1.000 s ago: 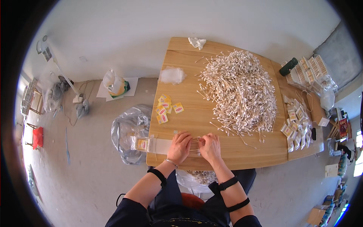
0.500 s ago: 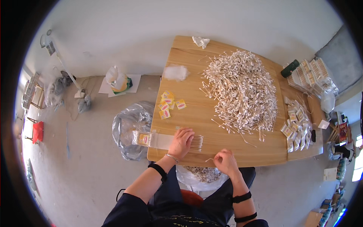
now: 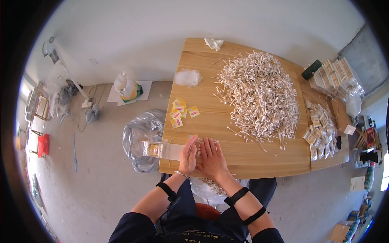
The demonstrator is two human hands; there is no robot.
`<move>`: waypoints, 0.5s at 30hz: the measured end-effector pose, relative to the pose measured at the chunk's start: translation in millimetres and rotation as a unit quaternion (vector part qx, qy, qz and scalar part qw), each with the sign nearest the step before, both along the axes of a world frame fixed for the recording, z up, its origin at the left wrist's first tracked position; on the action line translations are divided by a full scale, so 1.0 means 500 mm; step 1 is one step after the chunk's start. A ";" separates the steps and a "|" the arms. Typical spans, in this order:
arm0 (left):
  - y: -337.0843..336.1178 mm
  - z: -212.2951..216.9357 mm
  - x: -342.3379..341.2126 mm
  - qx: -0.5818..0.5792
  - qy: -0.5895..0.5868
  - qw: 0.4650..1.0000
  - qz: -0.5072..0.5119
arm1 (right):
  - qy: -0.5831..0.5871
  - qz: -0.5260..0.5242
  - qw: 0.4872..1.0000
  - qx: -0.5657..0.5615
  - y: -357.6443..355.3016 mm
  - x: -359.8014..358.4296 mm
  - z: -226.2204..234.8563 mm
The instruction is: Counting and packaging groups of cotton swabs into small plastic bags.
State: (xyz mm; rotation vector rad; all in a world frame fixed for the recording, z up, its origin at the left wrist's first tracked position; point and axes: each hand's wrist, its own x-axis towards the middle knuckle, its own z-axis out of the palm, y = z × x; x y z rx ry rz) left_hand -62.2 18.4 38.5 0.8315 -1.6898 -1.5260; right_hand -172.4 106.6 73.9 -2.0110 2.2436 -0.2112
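Note:
At the table's near edge, my right hand [image 3: 213, 158] lies flat, fingers stretched out, over a row of cotton swabs [image 3: 199, 148] that shows only in part. Close against it, my left hand [image 3: 188, 156] stands on its edge with straight fingers, at the right end of a whitish flat strip [image 3: 173, 152]. Left of that strip, a clear plastic packet [image 3: 152, 149] with swabs and a yellow card in it reaches the table's left edge. What lies beneath my palms is hidden.
A big heap of cotton swabs [image 3: 261, 95] covers the table's middle right. Yellow cards [image 3: 178, 112] and clear sleeves [image 3: 188, 77] lie at left. Filled packets [image 3: 320, 131] are piled at right. Below the near edge hangs a bag of swabs [image 3: 211, 187]; a plastic bag [image 3: 142, 135] stands left.
My right hand has moved up and left from the table's edge onto the swabs; the single swab it pinched no longer shows. My left hand has shifted slightly left and turned onto its edge.

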 end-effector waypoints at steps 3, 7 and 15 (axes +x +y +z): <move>0.008 0.008 -0.017 0.073 0.048 0.995 0.046 | -0.044 0.021 0.998 0.025 0.002 -0.008 -0.010; -0.005 0.005 -0.034 0.077 0.078 0.990 0.083 | -0.185 -0.097 0.965 -0.162 -0.012 -0.042 -0.040; -0.004 -0.005 -0.024 0.058 0.088 0.992 0.076 | -0.208 -0.120 0.950 -0.199 -0.043 -0.021 -0.049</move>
